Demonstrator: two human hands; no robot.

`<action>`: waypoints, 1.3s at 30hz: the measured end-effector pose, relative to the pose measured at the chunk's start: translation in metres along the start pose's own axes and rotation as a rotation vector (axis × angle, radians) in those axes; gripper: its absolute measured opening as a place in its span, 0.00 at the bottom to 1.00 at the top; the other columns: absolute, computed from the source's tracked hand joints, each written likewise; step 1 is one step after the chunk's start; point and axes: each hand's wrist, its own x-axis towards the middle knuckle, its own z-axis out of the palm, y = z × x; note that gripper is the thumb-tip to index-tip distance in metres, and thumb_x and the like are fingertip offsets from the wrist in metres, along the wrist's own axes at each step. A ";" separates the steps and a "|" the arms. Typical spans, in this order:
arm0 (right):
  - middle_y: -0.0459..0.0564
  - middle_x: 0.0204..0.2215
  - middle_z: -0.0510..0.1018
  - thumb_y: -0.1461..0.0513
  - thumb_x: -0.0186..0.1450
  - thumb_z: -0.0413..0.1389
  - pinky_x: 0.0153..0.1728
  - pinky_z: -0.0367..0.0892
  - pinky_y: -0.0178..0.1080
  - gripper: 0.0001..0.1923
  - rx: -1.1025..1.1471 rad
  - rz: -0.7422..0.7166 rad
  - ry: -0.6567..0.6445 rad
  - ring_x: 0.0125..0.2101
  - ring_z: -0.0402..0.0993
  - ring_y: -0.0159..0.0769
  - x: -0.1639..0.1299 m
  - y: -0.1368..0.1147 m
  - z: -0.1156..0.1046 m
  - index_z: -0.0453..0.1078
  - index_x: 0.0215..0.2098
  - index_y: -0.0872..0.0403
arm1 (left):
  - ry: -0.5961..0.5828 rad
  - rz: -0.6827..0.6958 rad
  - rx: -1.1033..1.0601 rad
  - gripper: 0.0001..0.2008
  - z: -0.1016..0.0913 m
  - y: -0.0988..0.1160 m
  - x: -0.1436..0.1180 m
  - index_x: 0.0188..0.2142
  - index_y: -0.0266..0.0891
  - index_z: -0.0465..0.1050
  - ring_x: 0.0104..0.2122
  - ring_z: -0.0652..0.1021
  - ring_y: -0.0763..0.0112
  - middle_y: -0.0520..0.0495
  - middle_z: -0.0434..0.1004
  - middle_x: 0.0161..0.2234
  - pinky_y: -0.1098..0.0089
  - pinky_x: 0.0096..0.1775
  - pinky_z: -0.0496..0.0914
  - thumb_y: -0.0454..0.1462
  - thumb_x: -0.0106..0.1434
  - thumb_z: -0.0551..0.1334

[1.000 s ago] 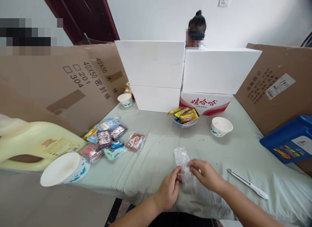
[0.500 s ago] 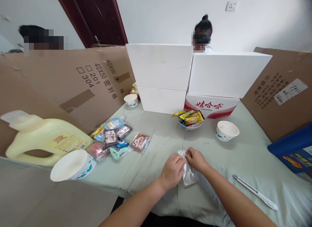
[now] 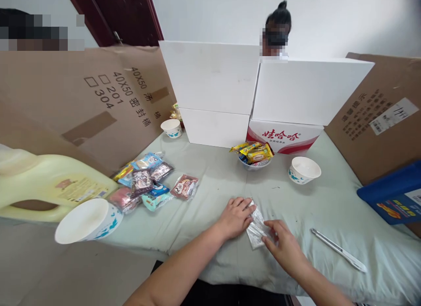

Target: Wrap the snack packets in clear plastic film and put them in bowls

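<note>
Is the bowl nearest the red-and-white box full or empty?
Full: the bowl is heaped with yellow snack packets rising above its rim.

Left hand (image 3: 236,216) and right hand (image 3: 285,244) pressing clear plastic bag (image 3: 256,225) flat on green cloth (image 3: 210,183), snack packets (image 3: 148,183) nearby

Clear plastic bag (image 3: 257,223): small, crinkled, see-through with whitish glare, flattened on pale green cloth near table's front edge, centre of view. Long axis runs slightly tilted, upper end toward left, lower end toward right. Upper left corner under fingertips of left hand (image 3: 235,216), which lies palm down on cloth. Lower right edge touched by fingertips of right hand (image 3: 285,247). Contents, if any, cannot be told. Bag lies well apart from snack packets at left.
</note>
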 end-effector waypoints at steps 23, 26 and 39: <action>0.50 0.36 0.76 0.65 0.68 0.49 0.40 0.65 0.43 0.10 -0.282 -0.511 0.040 0.36 0.70 0.38 -0.045 -0.004 0.019 0.68 0.46 0.53 | 0.058 0.249 -0.093 0.07 0.006 -0.008 -0.003 0.38 0.41 0.75 0.42 0.71 0.65 0.49 0.77 0.38 0.63 0.48 0.61 0.41 0.65 0.61; 0.47 0.29 0.73 0.68 0.67 0.47 0.36 0.63 0.42 0.10 -0.249 -0.531 0.048 0.31 0.68 0.36 -0.049 -0.008 0.025 0.68 0.41 0.52 | 0.046 0.297 -0.139 0.06 0.007 -0.010 -0.003 0.39 0.43 0.75 0.44 0.71 0.65 0.50 0.77 0.40 0.63 0.48 0.60 0.40 0.65 0.62; 0.47 0.30 0.76 0.64 0.71 0.44 0.25 0.59 0.34 0.10 -0.406 -0.294 -0.068 0.26 0.72 0.32 0.054 -0.001 0.011 0.67 0.38 0.53 | 0.064 0.197 -0.335 0.41 0.005 -0.010 -0.004 0.66 0.40 0.42 0.46 0.71 0.59 0.44 0.74 0.44 0.56 0.50 0.66 0.29 0.56 0.59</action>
